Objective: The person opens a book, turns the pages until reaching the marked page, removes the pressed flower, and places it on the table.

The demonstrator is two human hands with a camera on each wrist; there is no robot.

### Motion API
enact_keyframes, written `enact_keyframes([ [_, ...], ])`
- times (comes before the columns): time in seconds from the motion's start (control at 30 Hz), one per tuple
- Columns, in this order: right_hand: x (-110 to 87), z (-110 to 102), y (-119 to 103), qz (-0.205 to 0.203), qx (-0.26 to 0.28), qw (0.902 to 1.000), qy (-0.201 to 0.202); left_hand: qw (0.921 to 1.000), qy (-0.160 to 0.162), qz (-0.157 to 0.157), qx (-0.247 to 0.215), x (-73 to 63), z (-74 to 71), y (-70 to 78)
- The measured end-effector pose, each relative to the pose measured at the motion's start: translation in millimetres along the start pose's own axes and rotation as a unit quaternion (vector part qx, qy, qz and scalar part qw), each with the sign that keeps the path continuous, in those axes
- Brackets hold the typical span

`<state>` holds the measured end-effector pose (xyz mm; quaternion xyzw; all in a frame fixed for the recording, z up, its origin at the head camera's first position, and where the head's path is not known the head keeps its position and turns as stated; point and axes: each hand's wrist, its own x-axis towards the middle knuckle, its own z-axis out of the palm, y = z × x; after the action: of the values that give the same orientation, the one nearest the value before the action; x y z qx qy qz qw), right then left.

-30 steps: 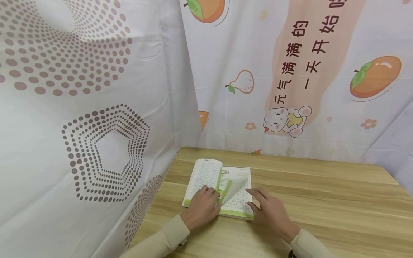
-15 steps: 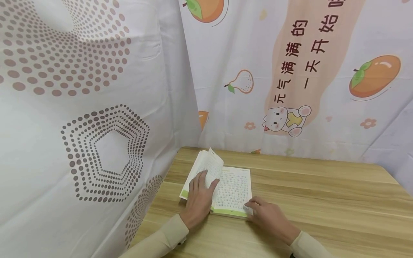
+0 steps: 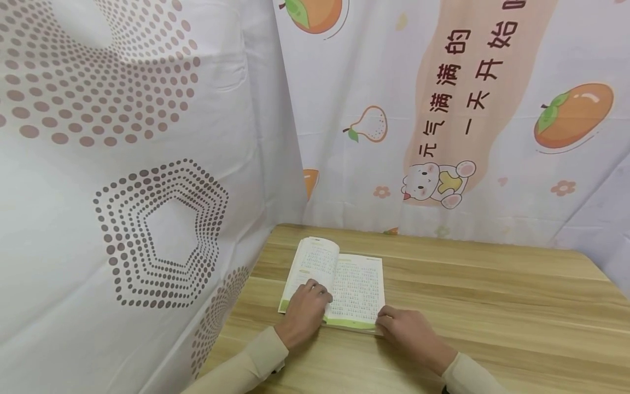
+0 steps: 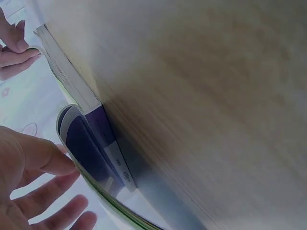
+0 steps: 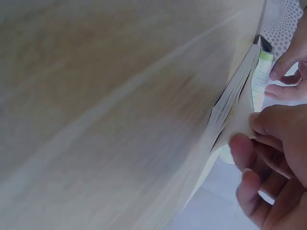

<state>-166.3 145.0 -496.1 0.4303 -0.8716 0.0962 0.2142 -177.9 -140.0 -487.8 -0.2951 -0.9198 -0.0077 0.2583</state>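
Note:
An open book (image 3: 356,279) with printed pages and green lower edges lies on the wooden table. My left hand (image 3: 304,313) rests on the left-hand pages close to the fold; in the left wrist view its thumb and loosely bent fingers touch the curved pages (image 4: 103,194). At the book's lower right corner, my right hand (image 3: 410,335) pinches the corner of a page (image 5: 242,125) between thumb and index finger. That corner is lifted off the stack of pages beneath, as the right wrist view shows. Part of the lower left page is hidden under the left hand.
The table (image 3: 492,295) extends far to the right of the book. A white curtain with dotted shapes (image 3: 162,235) hangs at the left, and a fruit-patterned curtain (image 3: 344,180) hangs behind the table.
A half-raised page has gone over to the left side, and my left hand has smoothed it, then drawn back toward the fold. My right hand has moved slightly down to the page corner.

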Motion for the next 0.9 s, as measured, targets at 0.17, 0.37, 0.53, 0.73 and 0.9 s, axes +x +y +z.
enact_keyframes([
  [0.17, 1.7, -1, 0, -0.009, -0.008, 0.9999, 0.013, 0.9993, -0.018, 0.01, -0.03, -1.5, 0.2, 0.8],
  [0.37, 3.6, -1, 1, -0.011, 0.015, 0.9985, 0.051, 0.9992, -0.012, 0.007, -0.037, -0.6, 1.6, 4.7],
  [0.53, 4.2, -1, 2, 0.01, 0.039, 0.9975, 0.059, 0.9988, -0.034, -0.001, -0.034, 0.4, 5.1, 9.4],
  [0.73, 4.3, -4, 3, 0.02, 0.072, 0.9945, 0.073, 0.9984, -0.046, 0.007, -0.032, -2.2, 10.7, 12.1],
  [0.9, 6.6, -6, 4, 0.026, 0.08, 0.9914, 0.101, 0.9986, -0.038, 0.004, -0.037, -1.7, 10.6, 11.7],
])
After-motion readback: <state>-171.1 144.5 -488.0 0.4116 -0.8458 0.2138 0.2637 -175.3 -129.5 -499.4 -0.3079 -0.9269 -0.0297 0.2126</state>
